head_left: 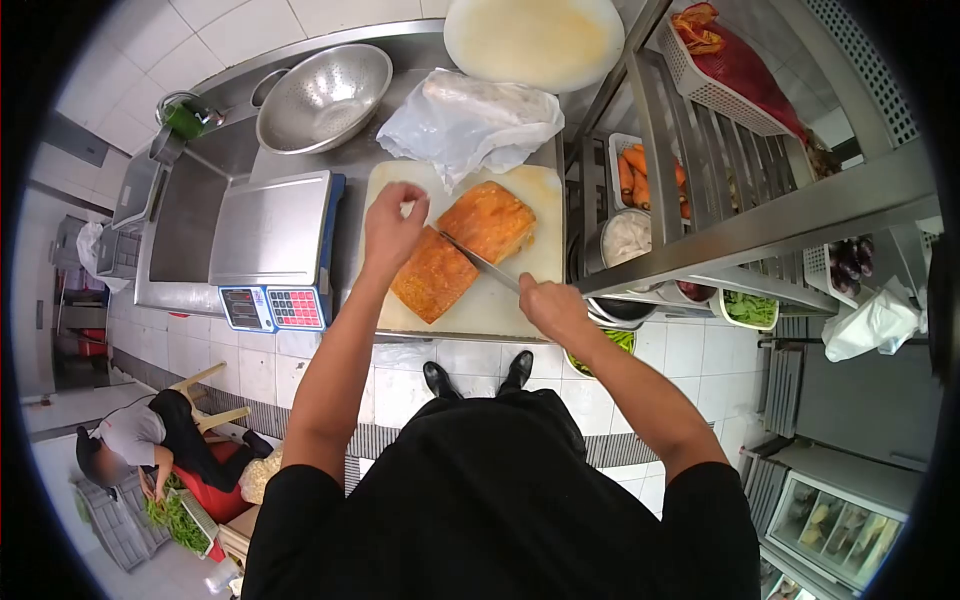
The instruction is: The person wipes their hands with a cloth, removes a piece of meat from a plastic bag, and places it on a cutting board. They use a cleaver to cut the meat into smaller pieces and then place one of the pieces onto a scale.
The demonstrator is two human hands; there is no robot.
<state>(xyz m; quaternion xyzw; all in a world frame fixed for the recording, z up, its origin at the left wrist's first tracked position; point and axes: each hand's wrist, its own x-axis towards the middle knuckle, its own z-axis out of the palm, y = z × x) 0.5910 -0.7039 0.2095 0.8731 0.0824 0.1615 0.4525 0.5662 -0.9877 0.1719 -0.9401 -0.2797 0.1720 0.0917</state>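
Black clothing (480, 490) is filling the lower view, w/ both bare forearms reaching fwd. Pale cutting board (510, 310) is bearing two orange-brown slabs, L slab (433, 278) & R slab (490, 222). L hand (395, 222) is hovering near L slab, fingers loosely curled, part open, empty. R hand (553, 308), angling in diagonally, is closing firmly round knife (492, 268) handle, blade lying btwn slabs.

Brushed metal scale plate (270, 228) (smooth), crinkled plastic bag (470, 122)
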